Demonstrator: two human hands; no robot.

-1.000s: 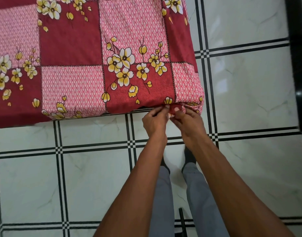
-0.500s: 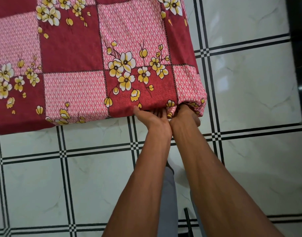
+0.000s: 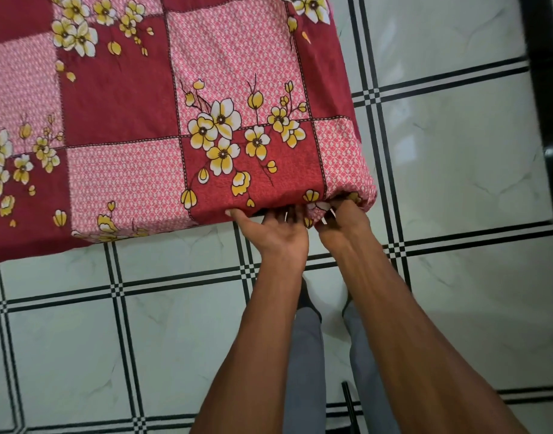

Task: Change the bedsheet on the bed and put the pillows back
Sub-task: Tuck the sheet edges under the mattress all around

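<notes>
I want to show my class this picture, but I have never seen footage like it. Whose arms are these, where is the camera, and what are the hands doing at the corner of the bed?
The camera sits on a person's head, looking down, so the arms are their own. No machine is involved. The bed wears a red and pink bedsheet with yellow flowers, above a white tiled floor. The left hand lies palm up with its fingers reaching under the sheet's edge. The right hand is at the corner, its fingertips hidden under the cloth. They appear to be tucking the corner. No pillows show.
</notes>
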